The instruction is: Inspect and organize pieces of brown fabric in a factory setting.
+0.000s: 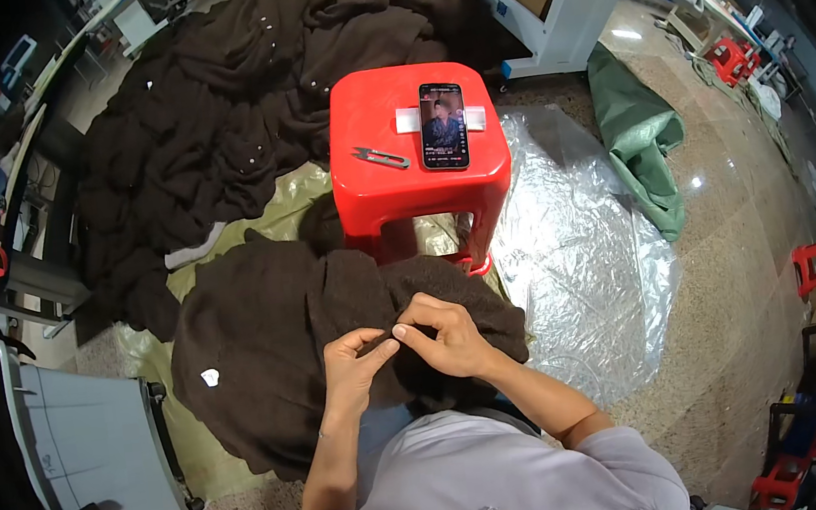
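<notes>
Dark brown knit fabric [255, 323] lies spread over my lap, with a small white tag [210, 377] on its left part. My left hand [355, 362] pinches a bit of this fabric between thumb and fingers. Close against it, my right hand [442, 334] pinches the same spot, thumb and fingertips together. Whatever small thing may sit between the fingertips is too small to make out. Beyond my hands stands a red plastic stool [371, 108]. On its seat are thread snips [380, 157] and a phone [443, 128] with a lit screen, propped on a white piece.
A large heap of brown knitwear [238, 83] fills the far left floor. Clear plastic sheeting [570, 267] covers the floor right of the stool, beside a green rolled tarp [642, 148]. A grey plastic bin [98, 451] stands at the near left. A white-legged table [552, 17] is at the back.
</notes>
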